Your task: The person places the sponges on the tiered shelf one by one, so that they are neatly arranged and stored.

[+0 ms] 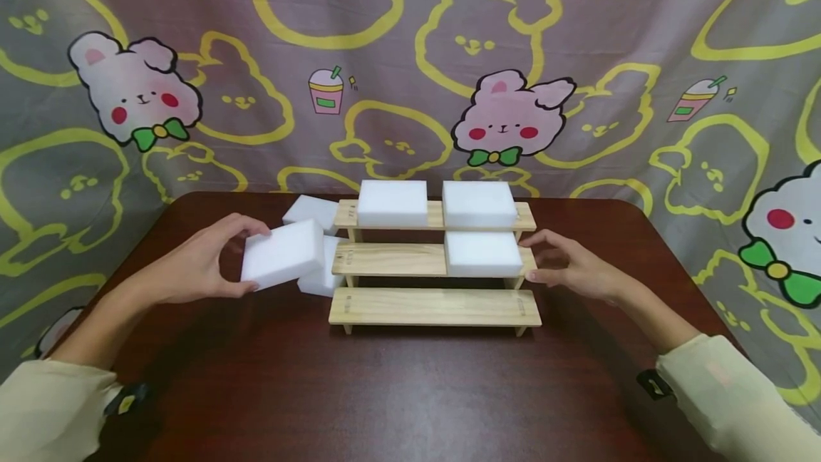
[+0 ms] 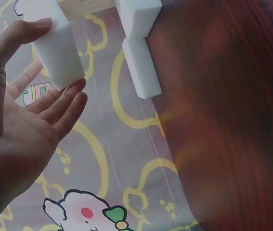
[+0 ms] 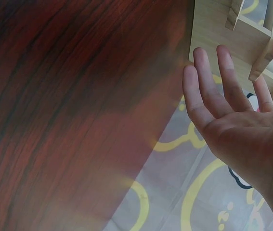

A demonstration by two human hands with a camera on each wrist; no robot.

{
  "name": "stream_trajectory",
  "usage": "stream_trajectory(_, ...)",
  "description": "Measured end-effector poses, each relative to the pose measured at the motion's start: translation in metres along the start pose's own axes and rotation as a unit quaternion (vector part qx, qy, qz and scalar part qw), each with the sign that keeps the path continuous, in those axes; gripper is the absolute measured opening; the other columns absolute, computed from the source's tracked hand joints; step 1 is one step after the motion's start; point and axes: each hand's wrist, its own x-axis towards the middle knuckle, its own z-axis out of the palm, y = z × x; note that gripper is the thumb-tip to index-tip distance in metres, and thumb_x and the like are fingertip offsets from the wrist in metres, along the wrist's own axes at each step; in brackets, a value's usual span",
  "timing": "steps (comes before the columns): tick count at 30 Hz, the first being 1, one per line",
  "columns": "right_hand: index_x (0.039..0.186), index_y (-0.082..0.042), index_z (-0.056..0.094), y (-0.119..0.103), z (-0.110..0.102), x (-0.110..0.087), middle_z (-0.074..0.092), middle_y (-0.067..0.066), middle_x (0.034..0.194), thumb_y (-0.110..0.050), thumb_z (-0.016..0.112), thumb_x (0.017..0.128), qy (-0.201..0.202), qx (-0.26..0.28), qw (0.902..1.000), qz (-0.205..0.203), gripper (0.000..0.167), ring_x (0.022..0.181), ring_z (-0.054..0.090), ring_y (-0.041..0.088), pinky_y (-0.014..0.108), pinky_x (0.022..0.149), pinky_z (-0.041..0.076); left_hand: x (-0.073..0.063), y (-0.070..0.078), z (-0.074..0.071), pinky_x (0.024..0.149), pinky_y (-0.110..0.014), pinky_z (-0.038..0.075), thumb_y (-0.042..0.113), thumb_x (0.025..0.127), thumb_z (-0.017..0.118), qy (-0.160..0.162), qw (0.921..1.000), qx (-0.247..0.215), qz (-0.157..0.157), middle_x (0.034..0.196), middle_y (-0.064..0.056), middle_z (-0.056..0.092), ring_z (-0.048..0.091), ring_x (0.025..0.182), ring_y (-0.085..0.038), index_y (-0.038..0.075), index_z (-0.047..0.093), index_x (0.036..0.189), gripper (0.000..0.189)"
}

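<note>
My left hand (image 1: 199, 262) pinches a white foam block (image 1: 282, 255) between thumb and fingers, holding it tilted left of a three-step wooden rack (image 1: 436, 307). In the left wrist view the thumb lies on one side of this foam block (image 2: 61, 50) and fingertips meet its lower end. At the rack's right end, my right hand (image 1: 571, 266) has thumb and index finger on either side of the middle step. The right wrist view shows that hand's (image 3: 247, 130) other fingers extended beside the rack's wooden underside (image 3: 213, 38).
Two foam blocks, left (image 1: 368, 204) and right (image 1: 479, 204), sit on the top step. Another foam block (image 1: 484, 254) occupies the middle step's right half. More white blocks (image 1: 311, 211) lie left of the rack on the dark wooden table (image 1: 410, 391). A patterned curtain (image 1: 398, 70) hangs behind.
</note>
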Motion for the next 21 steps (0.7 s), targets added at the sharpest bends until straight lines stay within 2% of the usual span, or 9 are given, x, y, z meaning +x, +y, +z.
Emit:
stream_trajectory(5,0.139,-0.003,0.047,0.001,0.000,0.000,0.057,0.025,0.130,-0.012,0.073,0.096,0.000,0.001,1.0000,0.002,0.051,0.107,0.064,0.033,0.051,0.084,0.058,0.004,0.006,-0.001,0.079,-0.032,0.058,0.012,0.061,0.100,0.008,0.9999,0.001,0.009,0.120,-0.006,0.060,0.059,0.100,-0.021,0.009,0.059,0.126,0.076)
stream_trajectory(13,0.139,-0.003,0.047,0.002,0.000,0.000,0.059,0.024,0.129,-0.011,0.073,0.096,-0.001,0.003,1.0000,0.003,0.051,0.107,0.065,0.033,0.051,0.084,0.058,0.009,0.011,-0.001,0.080,-0.027,0.057,0.013,0.062,0.099,0.000,0.9998,-0.019,0.005,0.124,-0.007,0.060,0.058,0.101,-0.022,0.011,0.061,0.127,0.075)
stream_trajectory(21,0.140,-0.003,0.047,0.002,0.000,0.001,0.058,0.024,0.130,-0.012,0.073,0.096,0.000,0.005,1.0000,0.006,0.051,0.108,0.064,0.033,0.052,0.084,0.058,0.013,0.019,0.002,0.079,-0.031,0.059,0.014,0.065,0.098,-0.033,0.9984,-0.046,-0.010,0.127,-0.010,0.058,0.060,0.103,-0.025,0.009,0.059,0.129,0.075)
